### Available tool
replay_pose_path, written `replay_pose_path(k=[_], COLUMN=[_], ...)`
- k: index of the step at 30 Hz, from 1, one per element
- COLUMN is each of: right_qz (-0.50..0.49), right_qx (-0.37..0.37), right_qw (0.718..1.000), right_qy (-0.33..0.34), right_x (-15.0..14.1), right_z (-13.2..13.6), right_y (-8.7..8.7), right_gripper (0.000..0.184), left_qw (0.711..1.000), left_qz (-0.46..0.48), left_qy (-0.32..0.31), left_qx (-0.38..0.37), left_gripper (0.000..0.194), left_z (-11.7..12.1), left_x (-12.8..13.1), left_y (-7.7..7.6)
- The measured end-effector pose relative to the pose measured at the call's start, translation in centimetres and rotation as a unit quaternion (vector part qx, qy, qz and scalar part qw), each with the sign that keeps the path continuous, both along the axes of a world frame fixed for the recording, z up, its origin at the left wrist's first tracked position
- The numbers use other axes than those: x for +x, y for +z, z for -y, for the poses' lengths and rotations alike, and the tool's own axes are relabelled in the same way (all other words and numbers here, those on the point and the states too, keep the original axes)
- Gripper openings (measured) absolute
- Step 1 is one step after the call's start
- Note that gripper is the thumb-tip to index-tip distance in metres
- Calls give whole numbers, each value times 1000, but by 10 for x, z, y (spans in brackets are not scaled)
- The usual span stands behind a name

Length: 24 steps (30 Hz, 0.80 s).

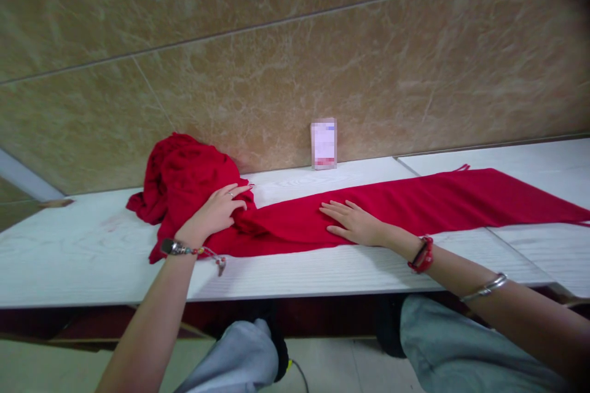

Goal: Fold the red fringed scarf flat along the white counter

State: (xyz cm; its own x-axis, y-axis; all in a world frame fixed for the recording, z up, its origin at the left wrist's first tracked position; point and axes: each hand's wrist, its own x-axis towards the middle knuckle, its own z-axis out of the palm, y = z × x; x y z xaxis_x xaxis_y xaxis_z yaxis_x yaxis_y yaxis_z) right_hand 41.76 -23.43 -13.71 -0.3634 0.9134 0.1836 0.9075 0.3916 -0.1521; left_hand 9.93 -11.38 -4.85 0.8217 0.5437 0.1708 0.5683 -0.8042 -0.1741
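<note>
I have a brown marble-patterned wall [276, 73] closing off the rear of the long white wood-grain worktop [92, 252]. On it, the red soft fabric length [428, 202] runs left to right, roughly along the front edge, tapering at the right; its left end meets the bunched red fabric heap [188, 175]. Bare surface lies left of the heap and before the strip. My right hand [354, 224] presses flat midway, fingers slightly spread; my left hand [216, 212] rests on the heap, thumb and index apart, pinching or not I can't tell.
</note>
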Motion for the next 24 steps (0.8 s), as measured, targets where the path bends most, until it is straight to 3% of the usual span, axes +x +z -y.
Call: replay_pose_path(k=[2, 5, 8, 10, 12, 15, 17, 21, 24], right_qz=[3, 4, 3, 3, 4, 2, 3, 0, -1], right_qx=[-1, 5, 9, 10, 13, 21, 23, 24, 27], right_qw=[1000, 1000, 1000, 1000, 1000, 1000, 1000, 1000, 1000], right_qy=[0, 0, 3, 8, 13, 17, 16, 7, 8], right_x=[0, 0, 0, 0, 1, 1, 1, 1, 2], right_z=[0, 0, -1, -1, -2, -1, 0, 1, 0], right_y=[0, -1, -1, -2, -2, -2, -2, -1, -3], right_gripper=[53, 52, 52, 54, 54, 54, 54, 55, 56], left_qw=[994, 972, 929, 911, 926, 968, 981, 959, 954], left_qz=[34, 174, 360, 409, 372, 230, 138, 87, 110], left_qy=[-50, -47, 19, 52, 57, 62, 79, 175, 203], left_qx=[-87, -148, -78, -9, 35, 76, 111, 207, 189], left_gripper=[34, 23, 12, 13, 14, 16, 20, 27, 29], left_z=[0, -1, -3, -4, -5, -5, -5, -2, 1], left_x=[8, 11, 1, -7, -15, -25, -34, -50, -54], left_y=[0, 9, 21, 27, 31, 34, 37, 43, 45])
